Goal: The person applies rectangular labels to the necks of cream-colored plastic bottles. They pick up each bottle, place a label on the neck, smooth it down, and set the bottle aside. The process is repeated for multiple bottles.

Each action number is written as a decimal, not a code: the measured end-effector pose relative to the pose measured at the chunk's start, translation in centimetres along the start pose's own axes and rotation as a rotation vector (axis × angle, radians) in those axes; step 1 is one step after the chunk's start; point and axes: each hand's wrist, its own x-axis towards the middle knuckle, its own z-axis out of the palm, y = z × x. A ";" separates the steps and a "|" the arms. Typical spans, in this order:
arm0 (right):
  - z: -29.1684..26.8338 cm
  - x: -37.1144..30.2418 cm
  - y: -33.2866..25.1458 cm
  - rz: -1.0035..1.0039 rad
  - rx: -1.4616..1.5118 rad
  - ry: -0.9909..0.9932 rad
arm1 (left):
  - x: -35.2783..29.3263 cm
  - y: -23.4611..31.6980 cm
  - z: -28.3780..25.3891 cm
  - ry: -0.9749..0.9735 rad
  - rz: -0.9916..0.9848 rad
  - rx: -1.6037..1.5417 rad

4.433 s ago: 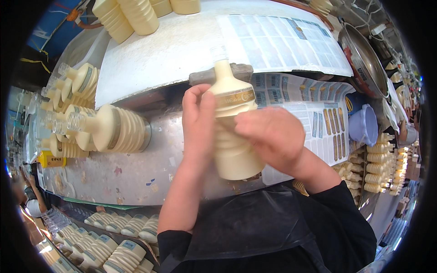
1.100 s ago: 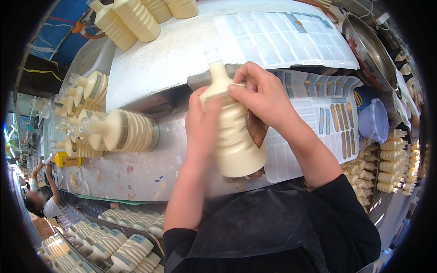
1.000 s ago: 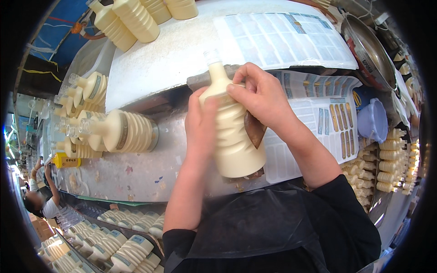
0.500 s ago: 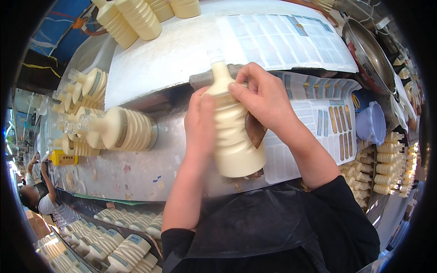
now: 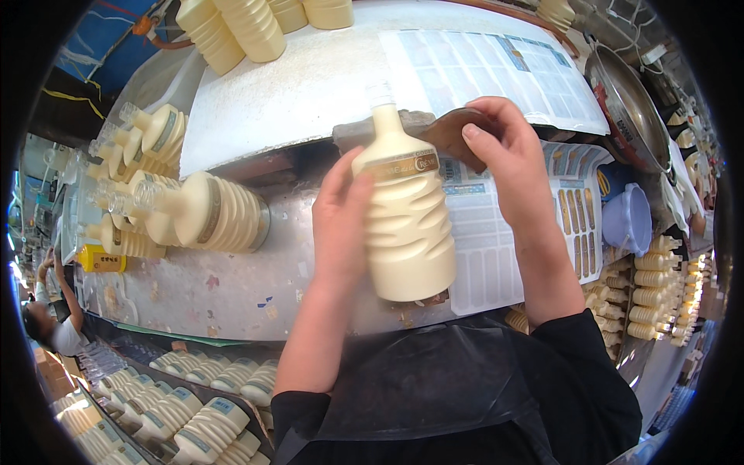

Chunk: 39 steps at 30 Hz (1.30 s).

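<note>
A cream ribbed plastic bottle point(image 5: 411, 240) lies in front of me, its clear threaded neck pointing away, over a grey support. Across its shoulder runs a brown-gold label point(image 5: 399, 166). Against the bottle's left side, my left hand point(image 5: 337, 217) grips it, slightly blurred. My right hand point(image 5: 508, 147) is raised to the right of the neck, pinching a thin brown flat scraper-like piece point(image 5: 459, 133) between thumb and fingers. Below that hand lies a label sheet point(image 5: 484, 263) with rows of brown-gold and blue labels and many bare spaces.
Labelled cream bottles point(image 5: 205, 213) stand at the left of the grey table, near a yellow container point(image 5: 102, 259). More bottles point(image 5: 252, 31) stand on the white board point(image 5: 310, 85) behind. Bottles fill a crate point(image 5: 194, 422) lower left. A lilac bucket point(image 5: 628, 219) and metal pan point(image 5: 632, 101) are right.
My right hand has moved up and right off the bottle with the brown piece, uncovering the label on the shoulder. My left hand stays on the bottle's side.
</note>
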 end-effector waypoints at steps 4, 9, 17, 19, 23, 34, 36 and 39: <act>1.0 -2.5 0.5 -0.487 -0.482 0.007 | 0.0 0.1 0.3 0.033 -0.005 -0.055; 2.1 -2.9 0.6 -0.949 -0.699 -0.269 | 0.0 0.1 0.3 0.073 -0.029 -0.113; 3.8 -3.9 -0.6 -1.015 -0.837 -0.318 | -0.3 0.7 0.7 0.129 -0.091 -0.232; 3.8 -3.6 -0.8 -1.039 -0.866 -0.240 | -0.4 0.7 0.6 0.128 -0.105 -0.254; 3.4 -3.8 -0.9 -0.947 -0.798 -0.445 | -0.4 0.2 0.4 0.109 -0.112 -0.311; 0.5 -1.8 0.5 0.020 -0.445 -0.182 | -0.4 1.2 1.1 0.001 -0.055 -0.192; 1.0 -1.8 1.1 -0.003 -0.550 -0.188 | 0.5 0.4 0.5 -0.006 -0.024 -0.011; 1.8 -1.7 0.7 0.083 -0.608 -0.209 | 1.1 -0.3 0.2 0.029 0.051 0.169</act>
